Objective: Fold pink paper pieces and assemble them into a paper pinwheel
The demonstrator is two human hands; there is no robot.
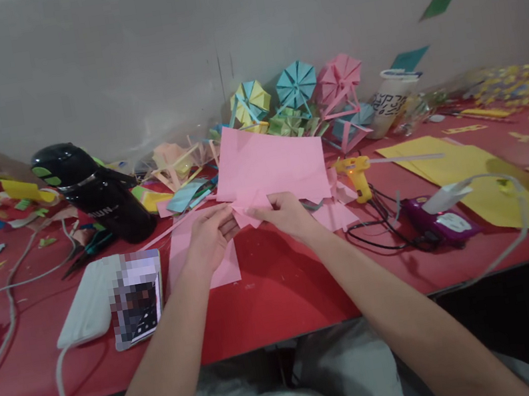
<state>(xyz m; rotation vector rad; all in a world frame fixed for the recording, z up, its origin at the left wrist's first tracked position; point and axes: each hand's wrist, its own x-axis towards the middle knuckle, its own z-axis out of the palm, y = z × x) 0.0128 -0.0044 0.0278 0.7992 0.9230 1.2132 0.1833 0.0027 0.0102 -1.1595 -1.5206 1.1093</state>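
Observation:
Between my two hands is a small folded piece of pink paper (249, 209), held just above the red table. My left hand (213, 233) pinches its left side, with the fingers curled. On its right side, my right hand (286, 213) grips it between thumb and fingers. Just behind my hands a large pink sheet (272, 164) leans at a slant. Another pink sheet (225, 268) lies flat, partly under my left hand and forearm. Pink paper scraps (335, 214) lie to the right of my right hand.
Folded paper lanterns (296, 84) line the back. A black bottle (99, 195), phone (142, 299) and white power bank (92, 301) stand or lie left. Right are a yellow glue gun (356, 177), purple power strip (444, 222), yellow sheets (474, 180) and a cup (390, 102).

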